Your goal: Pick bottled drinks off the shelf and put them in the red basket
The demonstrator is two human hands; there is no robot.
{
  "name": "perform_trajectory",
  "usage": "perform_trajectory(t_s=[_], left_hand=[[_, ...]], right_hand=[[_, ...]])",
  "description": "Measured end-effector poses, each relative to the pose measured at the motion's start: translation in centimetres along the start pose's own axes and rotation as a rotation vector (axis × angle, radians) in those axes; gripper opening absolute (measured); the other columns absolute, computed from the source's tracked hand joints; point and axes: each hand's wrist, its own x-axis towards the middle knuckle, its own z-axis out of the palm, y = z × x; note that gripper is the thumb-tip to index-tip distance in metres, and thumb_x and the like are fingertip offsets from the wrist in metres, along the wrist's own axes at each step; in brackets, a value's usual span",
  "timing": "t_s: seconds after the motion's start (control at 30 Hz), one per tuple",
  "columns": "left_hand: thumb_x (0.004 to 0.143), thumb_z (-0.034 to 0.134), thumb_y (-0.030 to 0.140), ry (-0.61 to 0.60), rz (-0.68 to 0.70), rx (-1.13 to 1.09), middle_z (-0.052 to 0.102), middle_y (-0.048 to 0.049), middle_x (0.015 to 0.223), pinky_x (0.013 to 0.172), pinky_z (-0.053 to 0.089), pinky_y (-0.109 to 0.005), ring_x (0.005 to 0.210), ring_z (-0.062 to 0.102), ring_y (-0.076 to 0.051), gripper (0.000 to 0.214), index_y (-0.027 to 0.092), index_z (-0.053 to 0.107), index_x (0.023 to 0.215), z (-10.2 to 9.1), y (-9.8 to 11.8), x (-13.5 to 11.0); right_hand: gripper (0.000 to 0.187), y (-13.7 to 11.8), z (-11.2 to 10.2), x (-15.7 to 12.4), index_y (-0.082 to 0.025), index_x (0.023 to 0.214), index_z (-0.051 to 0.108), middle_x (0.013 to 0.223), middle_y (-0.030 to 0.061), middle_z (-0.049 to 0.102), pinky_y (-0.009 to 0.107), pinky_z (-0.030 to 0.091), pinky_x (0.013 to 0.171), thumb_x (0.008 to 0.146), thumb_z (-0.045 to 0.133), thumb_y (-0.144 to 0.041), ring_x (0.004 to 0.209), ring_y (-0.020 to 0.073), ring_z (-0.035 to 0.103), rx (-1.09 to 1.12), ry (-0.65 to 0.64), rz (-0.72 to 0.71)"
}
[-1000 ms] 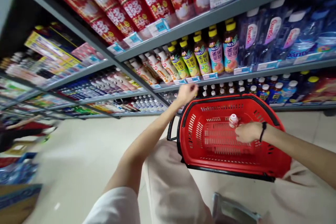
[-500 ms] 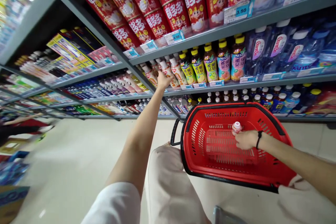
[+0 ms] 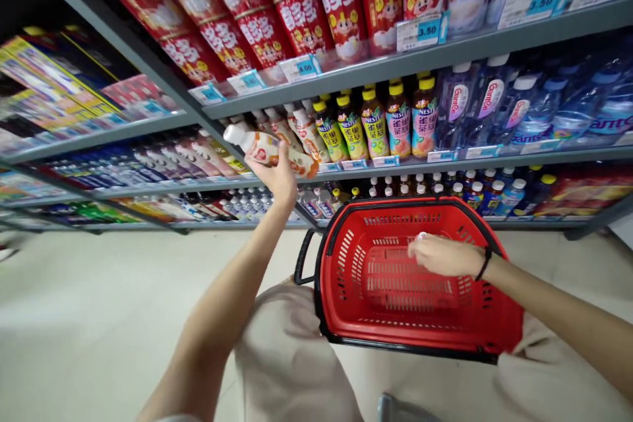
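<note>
A white-capped drink bottle (image 3: 270, 150) with an orange and white label lies tilted in my left hand (image 3: 277, 178), its fingers wrapped round it. It is held just in front of the middle shelf, beside a row of matching bottles (image 3: 307, 128). My right hand (image 3: 442, 254), a black band at its wrist, is closed inside the red shopping basket (image 3: 330, 277). Only a bit of a small white and pink bottle (image 3: 421, 235) shows past its fingers; the hand covers the rest.
Yellow-capped tea bottles (image 3: 373, 122) and clear water bottles (image 3: 457, 105) line the middle shelf. Red cans (image 3: 341, 10) stand stacked above, and several small bottles (image 3: 475, 194) fill the low shelf. The basket's black handle (image 3: 302, 257) points left, near my knee.
My left hand has drawn a bottle off the shelf and tipped it sideways. My right hand has turned over the small bottle, hiding most of it. The view has shifted right.
</note>
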Motion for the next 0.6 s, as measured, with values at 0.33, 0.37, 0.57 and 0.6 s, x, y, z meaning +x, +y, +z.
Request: perform_trajectory(t_s=[0.33, 0.37, 0.57, 0.6], left_hand=[[0.065, 0.094, 0.033, -0.731, -0.947, -0.499, 0.071, -0.0025, 0.087, 0.073, 0.057, -0.030, 0.072, 0.067, -0.015, 0.053, 0.016, 0.064, 0.105, 0.8, 10.2, -15.4], [0.064, 0.095, 0.030, -0.767, -0.955, -0.505, 0.072, -0.0024, 0.090, 0.074, 0.057, -0.029, 0.074, 0.067, -0.014, 0.053, 0.016, 0.065, 0.106, 0.6, 10.2, -16.1], [0.059, 0.097, 0.016, -1.058, -0.728, -0.527, 0.074, -0.0070, 0.107, 0.087, 0.060, -0.033, 0.091, 0.072, -0.018, 0.066, 0.014, 0.063, 0.116, -0.8, 9.2, -15.9], [0.060, 0.096, 0.016, -1.107, -0.679, -0.537, 0.074, -0.0082, 0.109, 0.088, 0.060, -0.033, 0.092, 0.072, -0.019, 0.068, 0.014, 0.062, 0.118, -1.0, 9.2, -15.6]], right_hand=[[0.061, -2.8, -2.0, 1.3, -0.018, 0.126, 0.064, 0.125, 0.0149, 0.073, 0.051, 0.063, 0.096, 0.093, 0.065, -0.070, 0.113, 0.0287, 0.071, 1.414, -0.162, -0.114], [0.060, -3.1, -1.7, 1.4, -0.018, 0.124, 0.064, 0.123, 0.0143, 0.073, 0.050, 0.064, 0.093, 0.090, 0.071, -0.067, 0.110, 0.0284, 0.072, 1.424, -0.187, -0.113], [0.057, -3.5, 0.2, 1.4, -0.017, 0.116, 0.061, 0.103, 0.0053, 0.072, 0.028, 0.061, 0.066, 0.074, 0.095, -0.039, 0.080, 0.0163, 0.068, 1.171, 0.100, -0.008], [0.059, -3.4, 0.4, 1.3, -0.018, 0.118, 0.061, 0.104, 0.0048, 0.072, 0.028, 0.061, 0.066, 0.074, 0.095, -0.038, 0.079, 0.0161, 0.067, 1.124, 0.151, -0.001]])
